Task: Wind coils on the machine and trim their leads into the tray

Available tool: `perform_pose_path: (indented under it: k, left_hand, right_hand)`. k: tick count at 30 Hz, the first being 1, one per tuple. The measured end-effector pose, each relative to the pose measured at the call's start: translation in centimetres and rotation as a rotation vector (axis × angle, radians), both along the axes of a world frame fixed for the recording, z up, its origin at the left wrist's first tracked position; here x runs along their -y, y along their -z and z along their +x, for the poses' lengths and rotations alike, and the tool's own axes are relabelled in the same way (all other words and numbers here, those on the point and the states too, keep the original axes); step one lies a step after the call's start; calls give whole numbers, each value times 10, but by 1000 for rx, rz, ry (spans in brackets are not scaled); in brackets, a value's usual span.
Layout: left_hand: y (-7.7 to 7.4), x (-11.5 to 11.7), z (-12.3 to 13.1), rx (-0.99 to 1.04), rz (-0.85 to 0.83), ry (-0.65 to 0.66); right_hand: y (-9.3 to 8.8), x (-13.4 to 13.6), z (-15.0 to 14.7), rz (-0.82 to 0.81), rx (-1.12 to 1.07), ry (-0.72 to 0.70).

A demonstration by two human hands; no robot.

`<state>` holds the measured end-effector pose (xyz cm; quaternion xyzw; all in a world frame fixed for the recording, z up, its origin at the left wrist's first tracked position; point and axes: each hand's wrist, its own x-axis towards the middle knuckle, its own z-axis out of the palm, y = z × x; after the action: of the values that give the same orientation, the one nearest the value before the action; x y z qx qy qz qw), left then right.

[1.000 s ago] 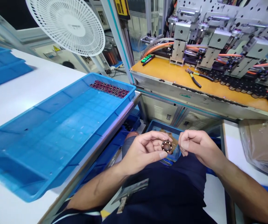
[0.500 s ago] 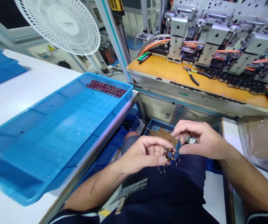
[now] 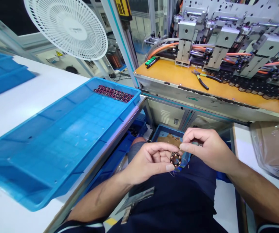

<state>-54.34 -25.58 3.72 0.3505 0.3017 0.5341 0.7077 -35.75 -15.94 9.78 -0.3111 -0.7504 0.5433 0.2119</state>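
Note:
Between thumb and fingers, my left hand (image 3: 151,160) holds a small ring-shaped coil part (image 3: 175,159) with copper windings around its rim. Thin loose wires (image 3: 186,162) stick out from its right side and lower edge. Just up and to the right of the ring, my right hand (image 3: 206,147) is closed in a pinch, thumb against forefinger, at a fine wire by the ring's upper edge. The wire is very thin and partly hidden by the fingertips.
A long blue tray (image 3: 64,129) with rows of small dark red parts (image 3: 114,94) lies left. A smaller blue bin (image 3: 157,132) sits beyond my hands. Pliers (image 3: 201,81) lie on the orange machine bench (image 3: 165,72). A fan (image 3: 75,29) stands back left; bagged cardboard (image 3: 273,145) lies right.
My right thumb and forefinger have come together in a pinch near the ring; they were apart before. The ring stays in my left hand. The whole view has shifted slightly.

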Motion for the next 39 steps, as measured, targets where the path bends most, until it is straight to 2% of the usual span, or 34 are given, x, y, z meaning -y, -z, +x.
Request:
perform_pose_path:
  k: [5, 9, 14, 18, 21, 25, 34, 37, 39]
  left_hand:
    - [-2, 0, 2, -162, 225, -111]
    - [-3, 0, 3, -192, 269, -104]
    - [-4, 1, 3, -153, 231, -89]
    - [-2, 1, 5, -22, 181, -34]
    - [0, 1, 6, -15, 169, -53]
    - [-2, 0, 5, -102, 193, -78]
    - [-4, -2, 7, -65, 283, -56]
    - [-4, -1, 5, -82, 281, -65]
    - [-5, -1, 4, -76, 258, -56]
  right_hand:
    - [-4, 13, 12, -268, 121, 28]
    - [-11, 16, 12, -338, 165, -10]
    - [-17, 18, 10, -263, 203, -78]
    - [-18, 23, 11, -134, 153, -113]
    - [-16, 26, 12, -58, 117, -111]
    - [-14, 26, 16, -22, 87, -119]
    - [-12, 32, 14, 8, 62, -125]
    - [-15, 30, 22, 64, 92, -249]
    - [-15, 27, 30, 193, 91, -354]
